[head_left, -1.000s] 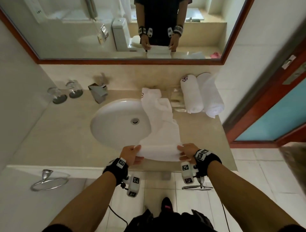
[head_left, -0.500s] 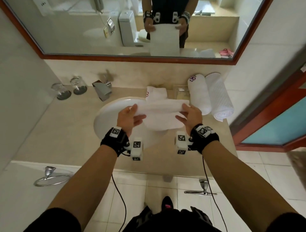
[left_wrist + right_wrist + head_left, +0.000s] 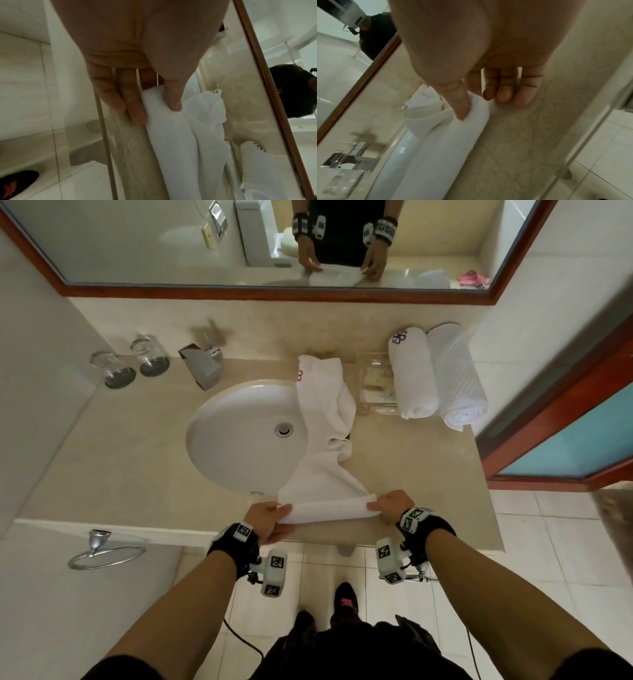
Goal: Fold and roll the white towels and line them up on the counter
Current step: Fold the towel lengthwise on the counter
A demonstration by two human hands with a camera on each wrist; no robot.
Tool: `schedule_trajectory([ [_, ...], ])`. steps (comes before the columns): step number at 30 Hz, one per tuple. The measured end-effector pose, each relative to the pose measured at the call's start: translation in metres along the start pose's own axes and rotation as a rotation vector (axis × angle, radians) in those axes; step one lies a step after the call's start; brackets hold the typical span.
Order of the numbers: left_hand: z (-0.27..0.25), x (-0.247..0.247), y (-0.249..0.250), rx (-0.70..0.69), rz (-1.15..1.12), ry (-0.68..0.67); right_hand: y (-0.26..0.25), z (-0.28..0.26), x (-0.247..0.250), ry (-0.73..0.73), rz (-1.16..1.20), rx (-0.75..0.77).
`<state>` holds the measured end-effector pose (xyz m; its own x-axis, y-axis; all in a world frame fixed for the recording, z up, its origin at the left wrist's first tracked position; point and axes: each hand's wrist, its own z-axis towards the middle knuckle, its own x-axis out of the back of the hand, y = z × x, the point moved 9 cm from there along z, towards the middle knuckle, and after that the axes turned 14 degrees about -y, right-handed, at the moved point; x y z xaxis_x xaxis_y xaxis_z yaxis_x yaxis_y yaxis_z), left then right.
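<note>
A white towel [image 3: 325, 440] lies crumpled from the counter's back across the right rim of the sink to the front edge. Its near end is stretched flat between my hands. My left hand [image 3: 270, 520] pinches the towel's left corner [image 3: 154, 100] between thumb and fingers. My right hand [image 3: 387, 506] pinches the right corner [image 3: 474, 108] with the thumb on top. Two rolled white towels [image 3: 412, 374] [image 3: 457, 381] lie side by side at the back right of the counter [image 3: 102, 460].
A white round sink [image 3: 239, 436] with a chrome faucet [image 3: 202, 364] fills the counter's middle. Two glasses [image 3: 132, 364] stand at the back left. A clear tray [image 3: 375, 385] sits beside the rolled towels. A mirror [image 3: 171, 244] hangs behind; a towel ring [image 3: 102, 553] hangs below left.
My hands had lifted the towel's near end up over the sink half a second ago. They have now brought it back down to the counter's front edge, stretched taut.
</note>
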<state>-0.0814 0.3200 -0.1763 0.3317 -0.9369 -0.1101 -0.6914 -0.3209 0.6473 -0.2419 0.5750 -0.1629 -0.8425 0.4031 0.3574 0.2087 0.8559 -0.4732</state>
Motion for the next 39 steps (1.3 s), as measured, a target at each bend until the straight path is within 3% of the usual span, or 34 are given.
schedule_trajectory([
  [4,-0.003,0.002,-0.005,-0.022,-0.006,0.043,0.007,0.003,-0.004,0.015,0.005,-0.051],
  [13,-0.009,0.014,-0.005,-0.043,0.229,0.160,0.005,-0.004,-0.011,0.020,-0.055,-0.089],
  [19,-0.022,-0.001,0.021,-0.154,0.914,0.289,0.002,-0.006,-0.013,0.073,-0.105,-0.062],
  [22,-0.020,-0.035,0.030,-0.305,1.252,0.212,-0.027,-0.015,-0.010,0.232,-0.408,0.117],
  [24,-0.016,-0.060,0.027,-0.342,1.459,0.118,-0.062,-0.028,-0.028,0.338,-0.713,0.401],
  [27,-0.011,-0.075,0.021,-0.306,1.602,0.074,-0.068,-0.028,-0.066,0.254,-0.922,0.637],
  [30,-0.015,-0.078,0.019,-0.307,1.618,0.101,-0.061,-0.027,-0.080,0.194,-0.974,0.688],
  [36,-0.019,-0.081,0.012,-0.356,1.654,0.122,-0.062,-0.029,-0.082,0.238,-1.005,0.696],
  [39,-0.013,-0.077,0.020,-0.370,1.626,0.080,-0.064,-0.022,-0.083,0.162,-0.968,0.633],
])
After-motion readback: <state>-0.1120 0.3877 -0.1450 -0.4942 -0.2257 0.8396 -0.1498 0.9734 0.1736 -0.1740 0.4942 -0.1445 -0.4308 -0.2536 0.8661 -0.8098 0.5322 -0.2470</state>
